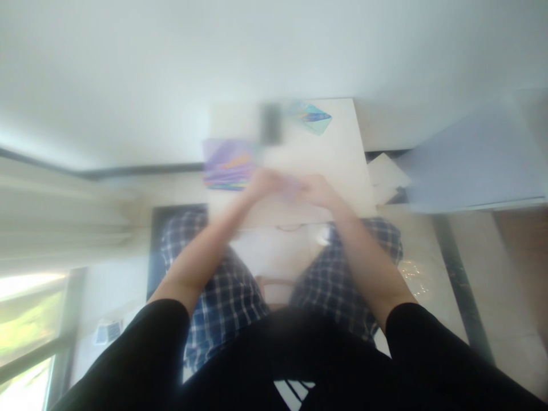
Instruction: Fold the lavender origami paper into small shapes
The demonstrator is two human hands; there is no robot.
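Note:
Over the near half of the white table (317,157), my left hand (269,180) and my right hand (317,188) come close together. Between their fingers is a small pale purple piece (291,187), too blurred to tell its kind. Both hands look closed on it, one at each side. Just left of my left hand lies a flat purple sheet or packet (229,162) with orange and blue streaks. A flat light-blue piece with a pointed corner (317,118) rests near the table's far edge. Beside it is a dark, blurred rectangular object (271,124).
A wall (274,51) stands behind the table. At the right, a large pale panel (475,157) juts in near a white angular object (385,177). My knees in checked trousers (226,291) flank the table's front edge. A window (29,331) is at lower left.

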